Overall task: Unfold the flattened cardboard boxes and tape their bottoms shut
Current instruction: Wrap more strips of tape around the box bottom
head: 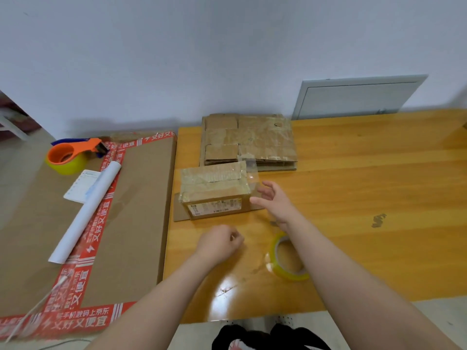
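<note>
1. The small cardboard box (214, 192) is sitting assembled near the left edge of the wooden worktop (366, 185), with flaps spreading out flat at its base. Shiny clear tape is covering its upper face, and a loose tape strip (252, 173) is sticking up off its right top corner.
2. The right hand (273, 200) is hovering just beside the box's right end, fingers spread and relaxed, gripping nothing. I cannot tell whether its fingertips are touching the strip.
3. The left hand (219, 242) is hanging over the worktop in front of the box and apart from it. Its fingers are curling into a loose fist with nothing showing inside.
4. A yellow tape roll (288, 258) is lying on the worktop, partly under the right forearm.
5. A stack of flattened boxes (249, 141) is lying behind the small box, close to the wall.
6. To the left, a large flat carton (141, 210) edged with red printed tape is carrying an orange tape dispenser (75, 154), a white paper roll (86, 213) and a white card (80, 186).
7. A pale panel (353, 97) is leaning against the wall at the back right.
</note>
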